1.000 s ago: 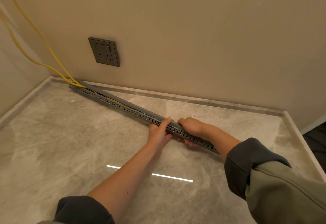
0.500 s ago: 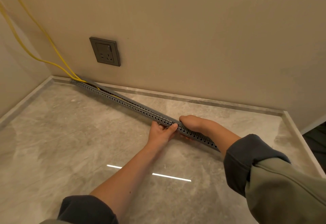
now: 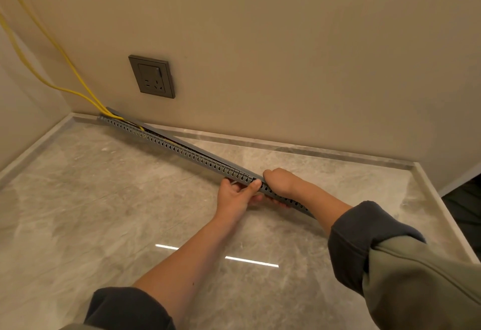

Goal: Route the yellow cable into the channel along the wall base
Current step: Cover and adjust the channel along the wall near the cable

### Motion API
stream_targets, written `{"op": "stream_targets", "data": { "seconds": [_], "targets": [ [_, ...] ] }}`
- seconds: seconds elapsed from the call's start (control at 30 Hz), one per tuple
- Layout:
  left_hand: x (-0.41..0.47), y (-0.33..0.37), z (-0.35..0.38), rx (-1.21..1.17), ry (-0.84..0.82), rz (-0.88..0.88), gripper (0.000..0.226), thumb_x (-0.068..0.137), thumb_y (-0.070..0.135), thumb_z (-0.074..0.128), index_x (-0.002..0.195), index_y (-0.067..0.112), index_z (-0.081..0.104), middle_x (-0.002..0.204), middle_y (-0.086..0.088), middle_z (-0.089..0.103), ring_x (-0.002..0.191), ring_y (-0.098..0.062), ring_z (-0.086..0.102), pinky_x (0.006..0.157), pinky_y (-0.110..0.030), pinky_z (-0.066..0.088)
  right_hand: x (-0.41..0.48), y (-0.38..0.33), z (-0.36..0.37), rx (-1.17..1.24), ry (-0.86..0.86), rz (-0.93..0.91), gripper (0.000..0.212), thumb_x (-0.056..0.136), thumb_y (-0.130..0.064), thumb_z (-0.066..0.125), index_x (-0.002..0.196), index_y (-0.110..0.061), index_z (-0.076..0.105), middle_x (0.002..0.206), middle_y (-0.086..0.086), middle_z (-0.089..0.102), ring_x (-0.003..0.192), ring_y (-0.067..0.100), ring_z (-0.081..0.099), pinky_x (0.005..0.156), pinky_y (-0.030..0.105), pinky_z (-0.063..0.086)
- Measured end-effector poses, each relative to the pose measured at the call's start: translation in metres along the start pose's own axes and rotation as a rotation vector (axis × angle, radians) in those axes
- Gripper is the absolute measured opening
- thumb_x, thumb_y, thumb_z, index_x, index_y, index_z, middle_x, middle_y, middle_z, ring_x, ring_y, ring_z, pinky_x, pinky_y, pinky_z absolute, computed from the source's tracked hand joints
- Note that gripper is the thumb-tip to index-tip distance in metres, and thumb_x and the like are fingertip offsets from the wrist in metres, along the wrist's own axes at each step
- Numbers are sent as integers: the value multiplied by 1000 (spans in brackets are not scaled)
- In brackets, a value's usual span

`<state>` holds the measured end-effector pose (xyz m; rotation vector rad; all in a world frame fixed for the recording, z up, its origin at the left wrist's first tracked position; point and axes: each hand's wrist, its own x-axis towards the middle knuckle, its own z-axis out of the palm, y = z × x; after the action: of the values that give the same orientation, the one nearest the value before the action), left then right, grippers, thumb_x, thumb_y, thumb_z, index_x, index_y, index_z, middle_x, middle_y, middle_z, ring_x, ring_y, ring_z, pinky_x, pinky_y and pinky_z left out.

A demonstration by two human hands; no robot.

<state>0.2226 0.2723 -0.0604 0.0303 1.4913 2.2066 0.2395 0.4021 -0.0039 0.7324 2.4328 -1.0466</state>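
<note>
Since the earlier frame, the grey channel (image 3: 197, 156) has swung its far end nearer the corner. The left hand (image 3: 235, 195) pinches its slotted side. The right hand (image 3: 279, 184), just beside it, curls over the top. The yellow cable (image 3: 73, 71) enters the channel's far end, well beyond both hands.

No lettering, brand, number or sign is legible on the wall socket (image 3: 151, 76) or the grey channel (image 3: 205, 160).

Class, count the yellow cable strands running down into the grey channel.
2. The upper strand slants down the wall; the lower strand sags near the corner. Both enter the channel at its far end; inside, they are mostly hidden.
</note>
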Motion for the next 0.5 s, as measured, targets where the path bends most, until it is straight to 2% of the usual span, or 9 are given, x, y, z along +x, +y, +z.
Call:
{"op": "stream_targets", "data": {
  "seconds": [0.13, 0.27, 0.4, 0.5],
  "targets": [
    [-2, 3, 0, 35, 16, 7, 39, 82, 3, 72, 107, 3, 42, 99, -17, 68, 76, -23, 70, 54, -23, 56, 0, 1, 3, 2, 34, -10, 45, 99, -23, 22, 68, -5, 50, 56, 12, 54, 38, 21, 46, 40, 24, 37],
    [-2, 5, -1, 44, 17, -4, 40, 80, 4, 74, 107, 5, 44, 94, -11, 70, 73, -13, 72, 52, -21, 55, -1, 1, 7, -35, 86, -35, 43, 98, -23, 23, 67, -8, 49, 60, 12, 54, 45, 23, 48, 45, 28, 38],
    [-2, 5, -2, -13, -11, -30, 40, 81, 0, 71, 109, 3, 43, 93, -12, 68, 72, -14, 72, 56, -22, 56, -1, -1, 3, -17, 33, -19, 46, 99, -26, 21, 69, -7, 50, 58, 11, 54, 41, 20, 47, 43, 25, 38],
    [-2, 7, -2, -64, -26, -64, 39, 82, 0, 70, 111, 2, 43, 99, -18, 68, 81, -21, 72, 64, -27, 59, 2, -2, -3, -23, -39, 2, 49, 100, -29, 20, 73, -5, 53, 61, 12, 57, 41, 20, 49, 45, 25, 41]
  ]
}}
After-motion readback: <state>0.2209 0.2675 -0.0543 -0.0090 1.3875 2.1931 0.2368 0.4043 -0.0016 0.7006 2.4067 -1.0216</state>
